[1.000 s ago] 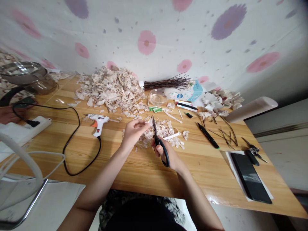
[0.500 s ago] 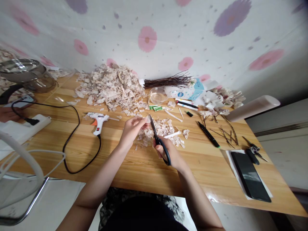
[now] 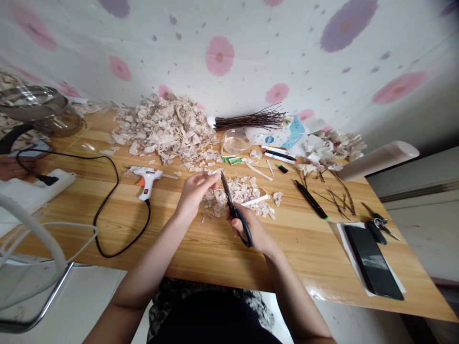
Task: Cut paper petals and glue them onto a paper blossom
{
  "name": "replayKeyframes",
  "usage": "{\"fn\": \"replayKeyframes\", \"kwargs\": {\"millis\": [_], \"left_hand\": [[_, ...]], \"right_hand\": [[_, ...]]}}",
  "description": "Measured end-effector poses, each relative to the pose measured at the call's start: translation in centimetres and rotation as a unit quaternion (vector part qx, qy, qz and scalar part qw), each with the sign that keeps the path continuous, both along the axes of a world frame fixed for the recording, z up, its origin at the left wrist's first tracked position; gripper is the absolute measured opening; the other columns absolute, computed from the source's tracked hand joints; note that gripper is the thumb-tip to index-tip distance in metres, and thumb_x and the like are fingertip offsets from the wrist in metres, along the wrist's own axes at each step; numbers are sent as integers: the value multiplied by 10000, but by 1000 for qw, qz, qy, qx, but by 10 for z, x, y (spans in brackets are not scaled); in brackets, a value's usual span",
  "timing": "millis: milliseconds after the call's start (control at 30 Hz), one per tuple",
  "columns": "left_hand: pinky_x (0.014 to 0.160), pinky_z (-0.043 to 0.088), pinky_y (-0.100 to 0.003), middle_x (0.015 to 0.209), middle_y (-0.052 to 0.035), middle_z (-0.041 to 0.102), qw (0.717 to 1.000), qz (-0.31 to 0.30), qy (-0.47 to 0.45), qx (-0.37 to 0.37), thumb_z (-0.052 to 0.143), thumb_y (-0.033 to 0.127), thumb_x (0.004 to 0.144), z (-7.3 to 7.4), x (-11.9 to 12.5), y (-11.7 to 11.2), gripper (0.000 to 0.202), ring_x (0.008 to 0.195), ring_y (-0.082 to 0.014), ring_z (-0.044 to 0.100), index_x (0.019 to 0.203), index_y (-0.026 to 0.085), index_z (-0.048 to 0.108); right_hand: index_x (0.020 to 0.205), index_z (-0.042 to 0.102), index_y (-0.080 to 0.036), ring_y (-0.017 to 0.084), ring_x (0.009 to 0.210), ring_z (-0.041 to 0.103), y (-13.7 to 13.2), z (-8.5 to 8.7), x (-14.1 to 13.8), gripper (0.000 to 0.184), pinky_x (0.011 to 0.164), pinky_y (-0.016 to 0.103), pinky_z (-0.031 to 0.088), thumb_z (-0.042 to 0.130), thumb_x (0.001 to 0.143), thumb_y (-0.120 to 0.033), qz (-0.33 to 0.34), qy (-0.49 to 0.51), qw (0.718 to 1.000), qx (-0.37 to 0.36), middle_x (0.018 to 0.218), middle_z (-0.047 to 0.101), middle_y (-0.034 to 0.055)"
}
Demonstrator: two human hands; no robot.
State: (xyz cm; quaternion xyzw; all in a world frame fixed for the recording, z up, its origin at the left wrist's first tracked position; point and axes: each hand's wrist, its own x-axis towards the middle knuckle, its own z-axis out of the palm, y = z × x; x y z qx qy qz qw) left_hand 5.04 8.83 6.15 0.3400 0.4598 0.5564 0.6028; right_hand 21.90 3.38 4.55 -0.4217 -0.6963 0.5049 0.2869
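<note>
My right hand (image 3: 251, 230) grips black-handled scissors (image 3: 234, 210), blades pointing up and away, tips near my left fingertips. My left hand (image 3: 195, 191) pinches a small pale scrap at the blade tips; the piece is too small to name. Both hands hover over a small pile of cut pale pieces (image 3: 240, 196) on the wooden table (image 3: 179, 239). A large heap of the same dried pale flakes (image 3: 165, 129) lies further back, left of centre.
A white glue gun (image 3: 147, 179) with black cord (image 3: 107, 210) lies left. A power strip (image 3: 53, 181), pot (image 3: 43, 112), twig bundle (image 3: 251, 122), clear dish (image 3: 234, 142), pens (image 3: 310, 200), second scissors (image 3: 378, 223) and phone (image 3: 373, 263) lie around. Another person's hand (image 3: 10, 168) rests far left.
The scissors tilted slightly left and their tips moved up toward my left fingers. My left hand shifted a little up and left with its scrap.
</note>
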Motion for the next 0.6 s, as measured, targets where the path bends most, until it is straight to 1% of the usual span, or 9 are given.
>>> {"fn": "replayKeyframes", "kwargs": {"millis": [67, 167, 333, 467, 600], "left_hand": [[609, 476, -212, 612, 14, 629, 1000, -16, -8, -12, 811, 333, 600, -1, -1, 1, 226, 575, -96, 561, 635, 158, 673], [627, 512, -234, 626, -2, 654, 999, -48, -10, -24, 816, 334, 583, -2, -2, 1, 223, 584, -114, 592, 652, 159, 696], [651, 542, -253, 631, -16, 670, 996, -78, 6, -31, 837, 335, 557, 1, -2, 0, 238, 596, -129, 621, 639, 152, 709], [678, 549, -259, 638, -26, 687, 996, -84, 17, -33, 856, 354, 534, 2, -1, 0, 277, 609, -137, 640, 637, 146, 704], [686, 551, -269, 659, -44, 706, 995, -88, 31, -31, 855, 363, 552, 0, -3, 1, 274, 634, -154, 654, 648, 152, 709]], "right_hand": [[867, 486, -193, 171, 605, 461, -2, 1, 1, 693, 594, 291, 394, 250, 809, -841, 24, 1, 1000, 16, 686, 497, 11], [896, 481, -200, 185, 617, 466, -3, 2, 3, 693, 620, 309, 401, 209, 819, -833, 35, -5, 999, 22, 677, 496, 11], [891, 491, -199, 182, 616, 459, -1, 1, 5, 681, 611, 303, 399, 238, 821, -828, 33, 2, 999, 19, 678, 482, 7], [876, 490, -196, 172, 616, 457, 0, 0, 7, 652, 591, 288, 400, 274, 837, -810, 28, 5, 1000, 11, 698, 480, 11], [837, 486, -192, 162, 612, 455, 1, 1, 10, 632, 564, 272, 395, 309, 842, -799, 22, -4, 1000, 4, 709, 482, 13]]}}
